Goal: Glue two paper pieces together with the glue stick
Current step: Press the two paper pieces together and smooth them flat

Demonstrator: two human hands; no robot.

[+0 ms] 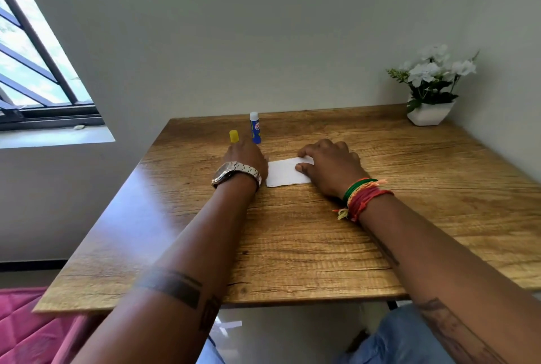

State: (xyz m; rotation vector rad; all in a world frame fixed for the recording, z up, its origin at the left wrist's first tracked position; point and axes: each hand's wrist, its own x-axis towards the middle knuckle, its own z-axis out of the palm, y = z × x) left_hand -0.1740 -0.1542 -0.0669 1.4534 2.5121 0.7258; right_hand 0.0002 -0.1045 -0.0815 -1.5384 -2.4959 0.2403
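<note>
Where the white paper (288,172) lies flat on the wooden surface (292,246), both hands bracket it. Right hand (330,167) rests palm-down on the paper's right end, fingers spread loosely and pressing, thumb tip on the sheet; not clamped around anything. Left hand (247,157) sits just left of the paper, its edge touching or nearly touching the sheet's left margin; fingers are hidden behind the back of the hand, so cannot tell whether they are apart or closed. Whether the paper is one piece or two stacked cannot be told.

Glue stick (255,128) stands upright beyond the paper, blue body, white top exposed, uncapped. Yellow cap (234,136) stands just left of the stick, right at the left hand's far edge; contact unclear.

Metal watch (235,175) on left wrist, coloured thread bands (364,195) on right wrist. White flower pot (430,113) sits far right of the paper, in the surface's back corner.
</note>
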